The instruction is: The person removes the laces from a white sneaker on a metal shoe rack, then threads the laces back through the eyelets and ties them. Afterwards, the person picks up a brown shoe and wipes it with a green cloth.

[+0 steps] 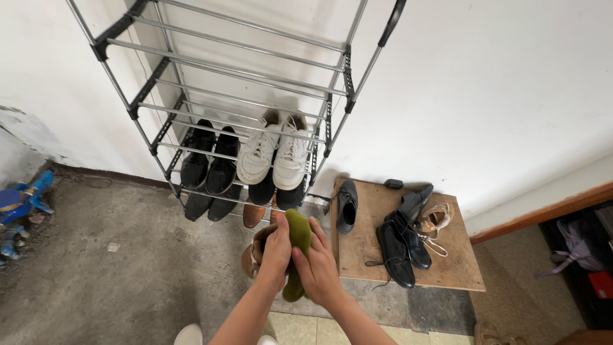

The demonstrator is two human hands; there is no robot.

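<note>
Olive-green cloth (297, 237), likely soft, light and easily bunched, is being gripped mid-length by both hands, left hand (276, 250) and right hand (317, 268), against a tan shoe (254, 255).

— How many shoes have you got on that grey metal tube shoe rack (167, 67)?

— I count two white lace-up sneakers (274, 153) side by side, and two black leather shoes (209, 161) left of them. Below, more dark pairs show, partly hidden, so I can't count those; one tan shoe toe (253, 215) peeks out.

— And the flat wooden board (447, 262) on the floor?

— One board. On it, one grey slip-on shoe (346, 204), three black lace-up dress shoes (402, 246), one beige open shoe (434, 220), one small black block (393, 184).

— In your hands?

— Two hands, my left hand (276, 250) and right hand (317, 268), on one olive-green cloth (297, 237) and one brown boot (255, 255).
</note>
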